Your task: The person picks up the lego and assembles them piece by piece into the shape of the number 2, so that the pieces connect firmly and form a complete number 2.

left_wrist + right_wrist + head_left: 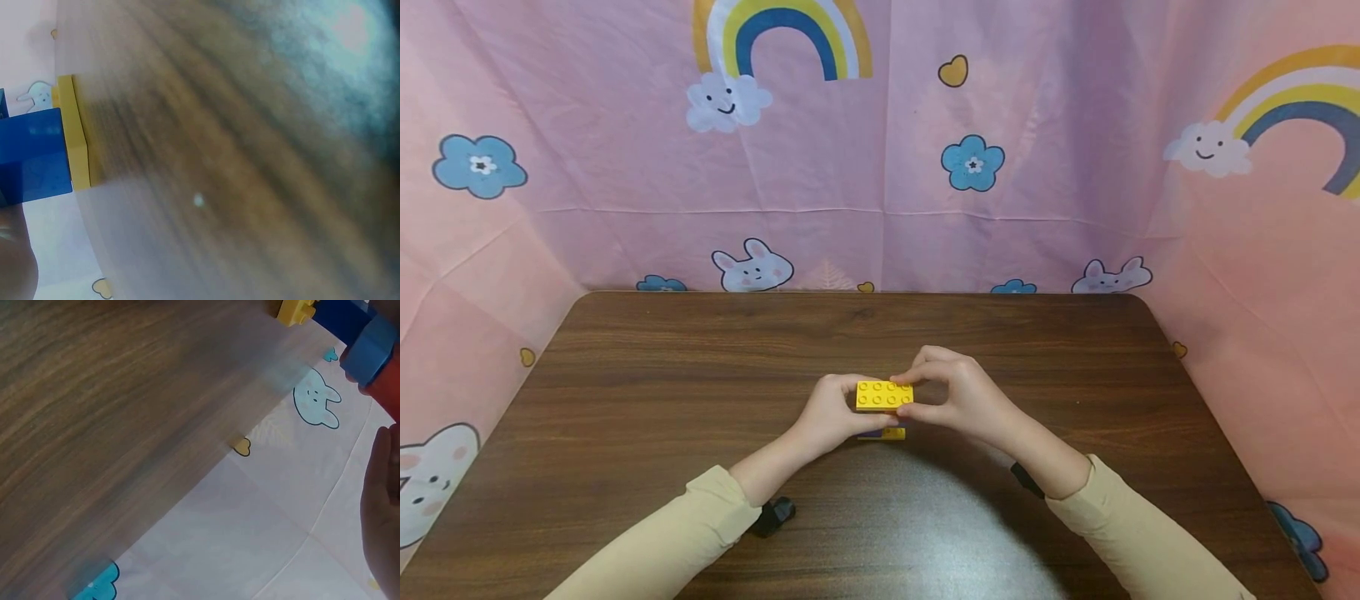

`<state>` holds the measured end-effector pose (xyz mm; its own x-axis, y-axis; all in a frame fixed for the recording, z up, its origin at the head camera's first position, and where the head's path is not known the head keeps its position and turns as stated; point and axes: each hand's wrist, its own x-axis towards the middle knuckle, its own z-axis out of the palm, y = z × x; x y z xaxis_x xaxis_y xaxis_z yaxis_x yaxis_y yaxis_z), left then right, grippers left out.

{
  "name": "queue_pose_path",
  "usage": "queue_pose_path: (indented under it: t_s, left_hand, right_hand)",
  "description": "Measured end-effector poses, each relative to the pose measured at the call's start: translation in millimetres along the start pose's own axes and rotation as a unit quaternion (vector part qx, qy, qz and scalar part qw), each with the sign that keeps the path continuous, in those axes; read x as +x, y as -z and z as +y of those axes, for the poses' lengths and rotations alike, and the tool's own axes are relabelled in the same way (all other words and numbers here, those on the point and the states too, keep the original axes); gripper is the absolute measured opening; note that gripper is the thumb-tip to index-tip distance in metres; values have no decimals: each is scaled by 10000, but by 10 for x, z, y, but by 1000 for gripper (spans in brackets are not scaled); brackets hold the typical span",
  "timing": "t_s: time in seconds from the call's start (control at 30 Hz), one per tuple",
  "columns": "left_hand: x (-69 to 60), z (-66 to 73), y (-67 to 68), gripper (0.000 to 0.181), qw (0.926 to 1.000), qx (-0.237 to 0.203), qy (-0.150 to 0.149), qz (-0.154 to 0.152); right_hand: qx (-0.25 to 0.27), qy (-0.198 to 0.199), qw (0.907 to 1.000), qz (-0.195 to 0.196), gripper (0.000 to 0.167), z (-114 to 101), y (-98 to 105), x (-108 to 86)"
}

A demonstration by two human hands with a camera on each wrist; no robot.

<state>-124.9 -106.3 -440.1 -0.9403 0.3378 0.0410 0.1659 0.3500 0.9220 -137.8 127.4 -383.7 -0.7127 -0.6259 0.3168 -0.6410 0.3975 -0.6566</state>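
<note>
A yellow toy brick (876, 397), studs up, tops a stack of toy bricks in the middle of the table. My right hand (973, 396) pinches its right end between thumb and fingers. From the left, my left hand (823, 417) holds the stack just beneath, its thumb across the front. Lower down, the left wrist view gives a blue brick (34, 153) above a yellow base brick (76, 137) on the tabletop. A red brick (387, 381) shows above a blue one (372, 350) in the right wrist view. Hands hide much of the stack's middle.
The brown wooden table (700, 350) has pink printed cloth (835, 167) behind it and at both sides. A small black object (772, 517) is by the left wrist, and another dark piece (1026, 479) shows under the right forearm.
</note>
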Motion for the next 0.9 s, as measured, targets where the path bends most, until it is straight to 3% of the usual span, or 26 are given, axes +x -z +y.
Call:
queue_pose_path:
  t_s: [0.27,0.9]
  left_hand:
    - [-4,4,8,37,10000,-75,8,-43]
    - [-4,5,-1,37,10000,-65,19,-58]
  right_hand:
    - [10,-143,9999,29,34,-12,-10,-10]
    - [-218,-21,9997,82,35,-36,-4,-12]
